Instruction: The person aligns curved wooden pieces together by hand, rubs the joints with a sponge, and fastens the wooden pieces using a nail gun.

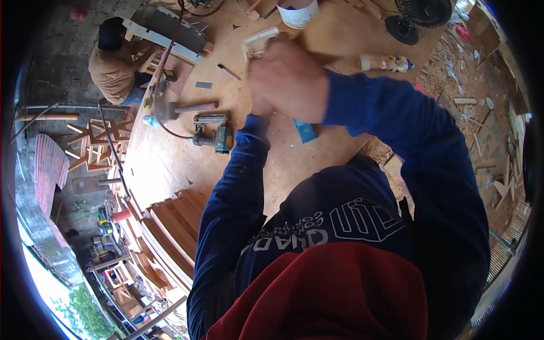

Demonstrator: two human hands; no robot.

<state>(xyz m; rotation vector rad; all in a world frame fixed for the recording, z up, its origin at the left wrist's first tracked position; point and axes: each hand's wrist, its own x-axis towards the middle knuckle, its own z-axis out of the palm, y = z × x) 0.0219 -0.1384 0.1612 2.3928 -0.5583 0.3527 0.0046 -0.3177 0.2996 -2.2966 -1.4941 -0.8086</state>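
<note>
On the table [164, 153], a pale, bent wooden piece [259, 38] is lying just beside the blurred right hand [290, 76], behind which the left hand [261, 105] is partly showing; how far either is closing, and on what, I cannot tell. Left to right, a hammer [195, 107], nail gun [221, 139], pen [228, 72], blue piece [306, 131], bottle [385, 63] and fan [424, 10] are surrounding them. Open tabletop is stretching between the stacked slats [173, 218] and the nail gun; the right edge is bordering scrap-strewn ground [447, 76].
</note>
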